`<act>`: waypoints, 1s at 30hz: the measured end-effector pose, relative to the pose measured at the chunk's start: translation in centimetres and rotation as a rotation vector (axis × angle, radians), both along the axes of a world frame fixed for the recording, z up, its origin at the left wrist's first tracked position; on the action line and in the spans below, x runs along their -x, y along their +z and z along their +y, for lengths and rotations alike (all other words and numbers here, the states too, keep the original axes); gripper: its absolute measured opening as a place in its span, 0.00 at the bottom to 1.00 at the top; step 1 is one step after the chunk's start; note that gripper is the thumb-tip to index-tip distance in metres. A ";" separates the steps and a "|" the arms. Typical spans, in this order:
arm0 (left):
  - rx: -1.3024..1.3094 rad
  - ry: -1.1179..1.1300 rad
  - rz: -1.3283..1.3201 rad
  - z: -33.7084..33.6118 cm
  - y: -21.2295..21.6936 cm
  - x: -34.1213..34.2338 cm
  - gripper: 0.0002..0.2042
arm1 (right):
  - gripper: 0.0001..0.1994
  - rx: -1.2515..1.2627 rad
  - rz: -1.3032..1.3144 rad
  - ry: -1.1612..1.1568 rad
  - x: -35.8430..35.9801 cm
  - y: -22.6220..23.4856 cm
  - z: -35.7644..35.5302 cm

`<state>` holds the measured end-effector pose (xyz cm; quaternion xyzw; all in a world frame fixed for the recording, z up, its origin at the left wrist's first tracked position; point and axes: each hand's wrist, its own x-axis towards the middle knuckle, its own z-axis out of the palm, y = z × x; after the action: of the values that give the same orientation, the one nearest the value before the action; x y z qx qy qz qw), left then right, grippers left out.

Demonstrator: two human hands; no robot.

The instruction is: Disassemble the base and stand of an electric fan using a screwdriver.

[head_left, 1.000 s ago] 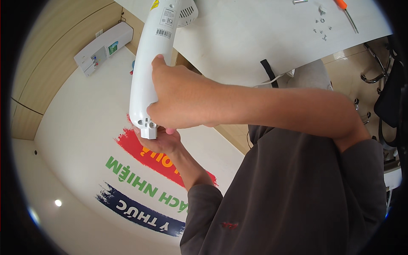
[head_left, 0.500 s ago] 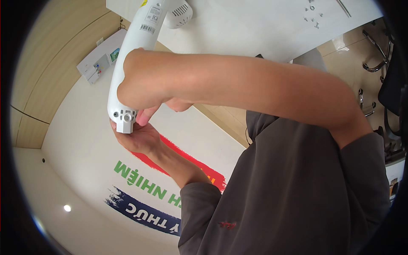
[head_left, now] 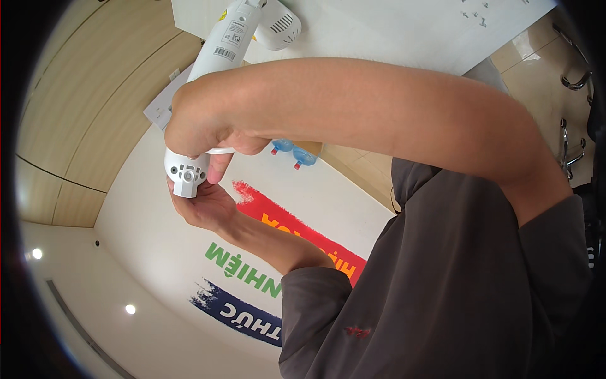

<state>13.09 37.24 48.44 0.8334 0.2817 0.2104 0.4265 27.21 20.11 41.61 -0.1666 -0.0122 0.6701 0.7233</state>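
Observation:
A long white tube-shaped appliance body [head_left: 222, 53] slants down from the table edge, with a printed label and barcode on its side. Its lower end [head_left: 183, 169] has small round and square openings and a short block sticking out. My right hand [head_left: 196, 120] is wrapped over the tube just above that end; its fingers are mostly hidden behind the wrist. A thin white curved edge [head_left: 221, 151] shows below that hand. From beneath, my left hand [head_left: 211, 205] cups the lower end, fingers curled around its back. A white slotted housing [head_left: 278, 25] sits beside the upper end.
Several small screws [head_left: 483, 21] lie on the white table [head_left: 379, 38] at the far right. Blue water jugs [head_left: 304, 158] stand below the table edge. Chair legs [head_left: 568, 148] are at the right, and the wall [head_left: 151, 208] carries painted colour bands.
The view has shifted, so table and wall have moved rightward in the picture. The blue jugs and the white curved edge below my right hand now show. Both hands remain on the tube.

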 end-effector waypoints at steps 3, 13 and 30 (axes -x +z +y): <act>0.017 0.013 -0.010 0.9 0.1 0.2 0.23 | 0.16 -0.008 -0.179 -0.023 0.7 -0.5 0.5; 0.333 0.109 0.065 2.2 -2.8 6.8 0.25 | 0.42 0.185 -0.703 -0.217 8.1 -1.4 3.2; 0.581 0.059 -0.046 -2.7 -15.2 16.8 0.18 | 0.39 0.520 -0.974 -0.129 17.7 -8.7 0.5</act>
<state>-3.76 34.55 33.25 0.6629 0.3445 0.1519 0.6472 9.54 20.60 32.95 -0.6306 -0.1690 0.4511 0.6086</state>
